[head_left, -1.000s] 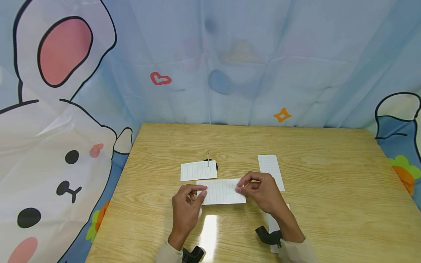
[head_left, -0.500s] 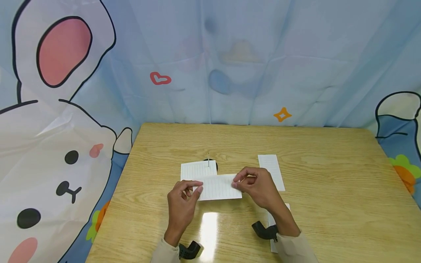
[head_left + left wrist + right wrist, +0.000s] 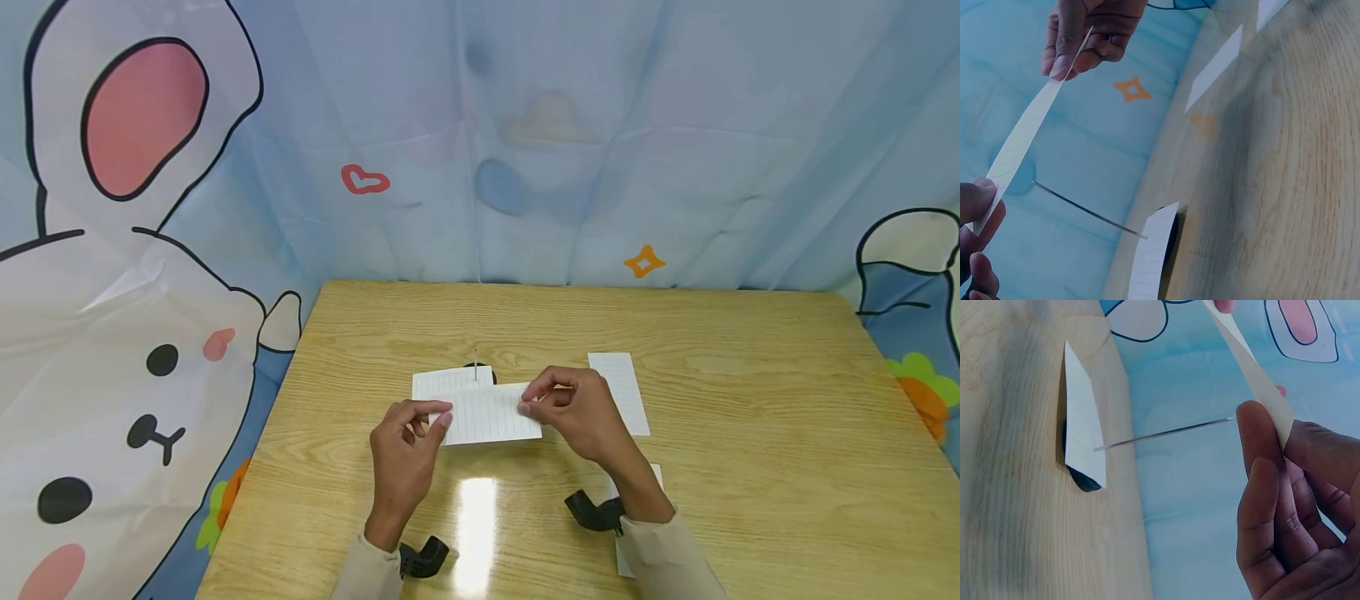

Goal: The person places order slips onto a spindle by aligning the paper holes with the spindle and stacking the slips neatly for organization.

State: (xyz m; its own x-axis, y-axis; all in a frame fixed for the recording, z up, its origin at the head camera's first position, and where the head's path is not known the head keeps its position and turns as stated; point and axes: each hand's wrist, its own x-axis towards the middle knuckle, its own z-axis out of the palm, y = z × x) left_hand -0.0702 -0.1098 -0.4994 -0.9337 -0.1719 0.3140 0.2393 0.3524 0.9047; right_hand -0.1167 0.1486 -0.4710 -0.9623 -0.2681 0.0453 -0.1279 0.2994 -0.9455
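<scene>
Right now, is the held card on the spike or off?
Off: both wrist views show the spike with a bare tip, clear of the held card.

Two long sleeves, plain light beige, cover the forearms: the left sleeve (image 3: 367,571) and the right sleeve (image 3: 666,552) both stop at about the wrist. The left hand (image 3: 405,454) and the right hand (image 3: 579,412) are bare. On the inner side of each wrist, the left wrist device (image 3: 425,557) and the right wrist device (image 3: 594,511) match: black, chunky, bent like a pipe elbow. Finer details are too small to make out.
</scene>
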